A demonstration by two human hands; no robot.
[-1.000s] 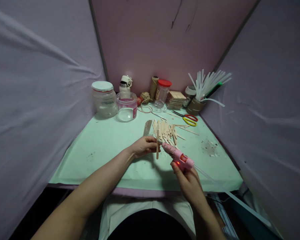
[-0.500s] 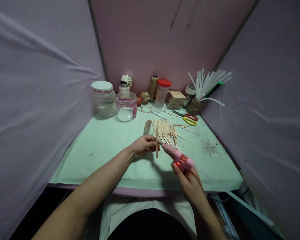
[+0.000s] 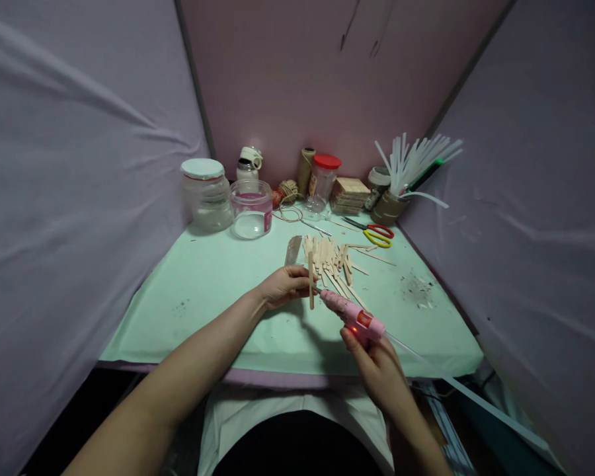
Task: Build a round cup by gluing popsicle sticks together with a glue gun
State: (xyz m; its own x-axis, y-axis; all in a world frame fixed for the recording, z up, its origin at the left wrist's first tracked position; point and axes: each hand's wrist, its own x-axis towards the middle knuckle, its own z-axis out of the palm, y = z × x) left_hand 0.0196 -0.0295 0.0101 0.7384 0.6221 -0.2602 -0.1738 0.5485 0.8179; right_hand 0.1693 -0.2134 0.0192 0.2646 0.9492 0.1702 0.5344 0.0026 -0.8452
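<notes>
Between the fingers of my left hand (image 3: 286, 287) is a wooden craft stick (image 3: 311, 284), held upright above the table. My right hand (image 3: 377, 357) grips a pink hot glue gun (image 3: 350, 313) with an orange-red light glowing near its handle. The nozzle meets or nearly meets the stick; I cannot tell if it touches. A long, pale glue stick (image 3: 456, 382) trails out of the gun's back end toward the lower right. Just beyond my hands, a loose heap of craft sticks (image 3: 327, 254) lies on the green tabletop (image 3: 198, 297).
Scissors (image 3: 377, 233) with red and yellow handles lie right of the heap. Behind stand a lidded jar (image 3: 205, 198), an open clear tub (image 3: 252, 218), a red-lidded jar (image 3: 322, 182), stacked wooden squares (image 3: 350, 195) and a holder of glue sticks (image 3: 389, 206). Cloth walls flank the table.
The glue gun's nozzle has shifted slightly down along the craft stick. Both hands keep their holds and have otherwise barely moved.
</notes>
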